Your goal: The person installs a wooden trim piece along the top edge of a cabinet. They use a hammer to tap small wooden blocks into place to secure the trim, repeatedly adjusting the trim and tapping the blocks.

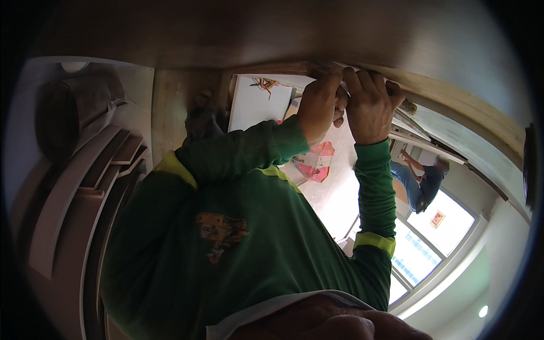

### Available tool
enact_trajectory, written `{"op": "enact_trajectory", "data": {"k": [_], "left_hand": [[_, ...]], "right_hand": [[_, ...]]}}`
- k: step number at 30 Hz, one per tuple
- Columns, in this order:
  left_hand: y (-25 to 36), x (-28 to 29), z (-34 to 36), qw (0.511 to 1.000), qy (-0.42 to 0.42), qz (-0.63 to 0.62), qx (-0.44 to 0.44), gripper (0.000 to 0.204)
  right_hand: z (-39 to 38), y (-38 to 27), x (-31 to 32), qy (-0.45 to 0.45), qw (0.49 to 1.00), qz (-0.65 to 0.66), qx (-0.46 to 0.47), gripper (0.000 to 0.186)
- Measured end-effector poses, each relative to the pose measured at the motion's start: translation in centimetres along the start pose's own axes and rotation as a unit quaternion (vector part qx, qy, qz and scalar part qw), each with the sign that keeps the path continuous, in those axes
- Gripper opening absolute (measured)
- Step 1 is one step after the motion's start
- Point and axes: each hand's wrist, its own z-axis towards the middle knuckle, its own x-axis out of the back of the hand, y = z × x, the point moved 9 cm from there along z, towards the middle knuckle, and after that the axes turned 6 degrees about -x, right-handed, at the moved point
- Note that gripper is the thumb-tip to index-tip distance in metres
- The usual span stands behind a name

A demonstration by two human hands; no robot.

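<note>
My left hand (321, 106) is closed, its fingers curled in tight beside the right hand, up against the edge of a brown wooden panel (249, 39). What its fingers hold is hidden. My right hand (371, 105) is closed too, knuckles along the same edge, touching or nearly touching the left. A short, rough brown end of something (408, 106) sticks out beside its outer side; I cannot make out what it is. Both arms are raised in green sleeves with yellow-green bands.
A light wooden strip (453, 102) runs along the panel to the right. Long boards (73, 192) and a dark rounded object (71, 116) stand at the left. Beyond the opening are orange wires (265, 85), a pink bag (315, 162), a person in dark clothes (432, 184) and a window (416, 249).
</note>
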Motion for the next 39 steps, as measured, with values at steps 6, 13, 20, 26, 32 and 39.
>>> {"op": "enact_trajectory", "data": {"k": [6, 13, 20, 26, 32, 39], "left_hand": [[-0.33, 0.31, -0.22, 0.999, 0.024, -0.004, 0.024, 0.033], [-0.53, 0.23, 0.27, 1.0, 0.021, -0.023, 0.002, 0.034], [-0.49, -0.04, 0.31, 0.999, 0.021, -0.041, 0.005, 0.032], [-0.54, -0.13, 0.3, 0.999, 0.012, -0.032, 0.0, 0.033], [-0.27, -0.18, 0.02, 1.0, 0.002, -0.02, 0.0, 0.034], [-0.17, 0.12, -0.34, 0.999, 0.025, -0.02, 0.019, 0.037]], "right_hand": [[-0.2, -0.08, -0.1, -0.007, 1.0, -0.001, 0.009, 0.028], [-0.26, 0.12, -0.17, 0.005, 1.0, 0.006, 0.006, 0.028], [-0.33, 0.15, -0.34, 0.007, 1.0, 0.011, 0.005, 0.032], [-0.29, 0.29, -0.23, 0.003, 1.0, 0.007, 0.01, 0.031], [-0.3, 0.2, -0.21, 0.017, 0.999, 0.016, 0.03, 0.031], [-0.33, -0.13, -0.4, 0.022, 0.999, 0.007, 0.04, 0.029]]}}
